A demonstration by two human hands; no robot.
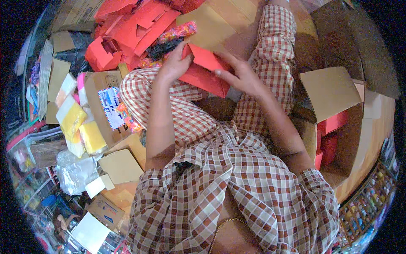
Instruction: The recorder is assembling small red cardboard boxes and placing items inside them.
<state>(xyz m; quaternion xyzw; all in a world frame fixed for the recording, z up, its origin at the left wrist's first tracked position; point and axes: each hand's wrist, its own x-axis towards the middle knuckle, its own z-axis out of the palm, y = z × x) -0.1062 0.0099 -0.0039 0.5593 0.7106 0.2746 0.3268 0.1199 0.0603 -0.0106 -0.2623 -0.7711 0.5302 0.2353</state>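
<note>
A red cardboard box [207, 80] with a raised flap is held over my lap, tilted, between both hands. My left hand [175, 65] grips its left end, fingers behind the card and partly hidden. At the right end, my right hand [241, 74] has thumb and fingers closed about the edge of the flap. Beyond my left hand lies a heap of red folded card pieces [139, 31], some with cut-out slots. Beside the heap are bright multicoloured packets [182, 31] and a black plastic bag [165, 48].
On the right stands an open brown carton [332, 95] with red boxes [327, 144] inside. White and yellow packs [72, 118] lie at left, by a brown carton [101, 91] and a clear plastic bag [78, 171]. A basket of small colourful items [368, 203] is at lower right.
</note>
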